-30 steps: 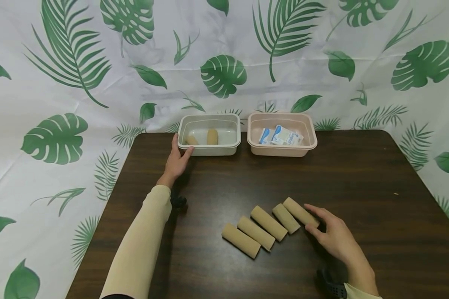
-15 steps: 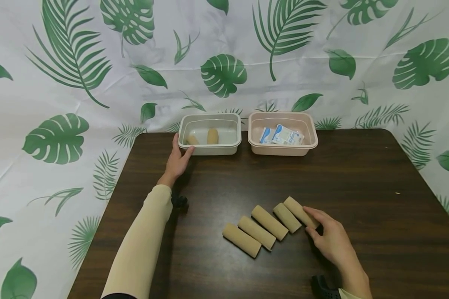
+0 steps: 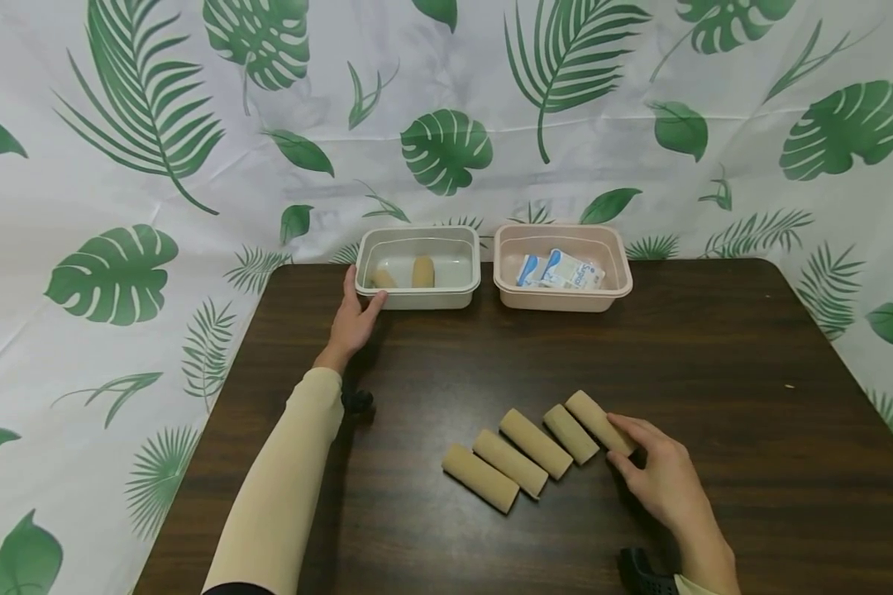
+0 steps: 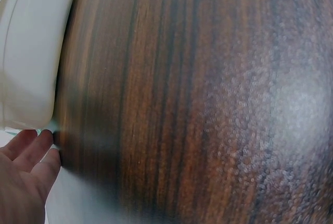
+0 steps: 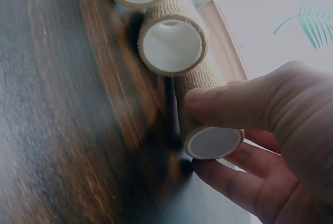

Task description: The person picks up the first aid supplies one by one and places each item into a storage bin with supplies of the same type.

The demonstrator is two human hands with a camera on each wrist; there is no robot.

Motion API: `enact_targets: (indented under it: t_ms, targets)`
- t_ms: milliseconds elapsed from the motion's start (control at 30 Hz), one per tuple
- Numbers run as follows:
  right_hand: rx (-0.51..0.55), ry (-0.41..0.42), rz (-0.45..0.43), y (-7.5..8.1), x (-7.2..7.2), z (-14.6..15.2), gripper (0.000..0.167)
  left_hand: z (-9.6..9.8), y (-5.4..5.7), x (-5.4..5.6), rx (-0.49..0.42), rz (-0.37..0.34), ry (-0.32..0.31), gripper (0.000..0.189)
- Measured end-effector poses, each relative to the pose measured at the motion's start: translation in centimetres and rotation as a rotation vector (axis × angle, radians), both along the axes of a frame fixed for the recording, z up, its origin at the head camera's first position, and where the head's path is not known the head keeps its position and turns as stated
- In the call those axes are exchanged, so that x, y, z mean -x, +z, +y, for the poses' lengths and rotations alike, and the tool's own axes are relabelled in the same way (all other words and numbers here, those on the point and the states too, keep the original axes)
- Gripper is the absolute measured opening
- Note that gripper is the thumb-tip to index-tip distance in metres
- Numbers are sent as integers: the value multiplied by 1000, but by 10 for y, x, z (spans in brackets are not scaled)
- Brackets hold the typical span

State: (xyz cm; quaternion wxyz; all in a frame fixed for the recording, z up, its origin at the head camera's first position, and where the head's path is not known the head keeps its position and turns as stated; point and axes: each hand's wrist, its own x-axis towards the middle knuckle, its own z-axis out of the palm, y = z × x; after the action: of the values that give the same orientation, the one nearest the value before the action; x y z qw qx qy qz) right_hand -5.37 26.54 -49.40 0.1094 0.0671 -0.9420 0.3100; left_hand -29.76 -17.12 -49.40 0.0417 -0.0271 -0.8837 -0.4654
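Note:
My right hand (image 3: 666, 479) holds the rightmost tan tube (image 3: 591, 413) near its front end, thumb on one side and fingers on the other. In the right wrist view, that tube (image 5: 203, 78) has a ribbed outside and a pale, hollow inside. Several more tan tubes (image 3: 533, 445) lie beside it in a slanting row on the table, one of them shorter. My left hand (image 3: 351, 326) rests against the front left corner of a pale grey-green bin (image 3: 424, 301), thumb at the front and fingers along the side. Inside that bin lie two tan pieces (image 3: 422, 271).
A pink bin (image 3: 554, 302) with white and blue packets (image 3: 571, 271) stands right of the pale one, at the back of the dark wooden table (image 3: 714, 347). Behind it hangs a white leaf-print cloth (image 3: 357, 165). Black wrist devices (image 3: 643, 572) sit under both wrists.
My right hand has closed in on the rightmost tube, its fingers shifting slightly left onto it. The left hand and both bins stay where they were.

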Motion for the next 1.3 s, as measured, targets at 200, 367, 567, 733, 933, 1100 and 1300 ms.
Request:
enact_targets:
  t_ms: [200,367,567,733,933,1100,1300]
  targets:
    - [26,-30,33,3,0,3,53,0,-2,1,-7,3,-8,82]
    - [61,-62,66,10,6,2,48,0,0,2,-8,5,-12,81]
    - [119,-73,117,25,20,-3,46,2,0,2,-3,-1,-22,81]
    - [181,-78,152,37,40,-14,44,2,0,1,-5,-11,-6,82]
    - [249,-90,193,44,67,-33,43,1,1,1,-5,-14,4,82]
    - [303,-76,176,47,88,-51,42,1,1,2,-3,-19,10,84]
    - [396,-33,138,47,114,-75,40,0,-2,4,13,-36,15,84]
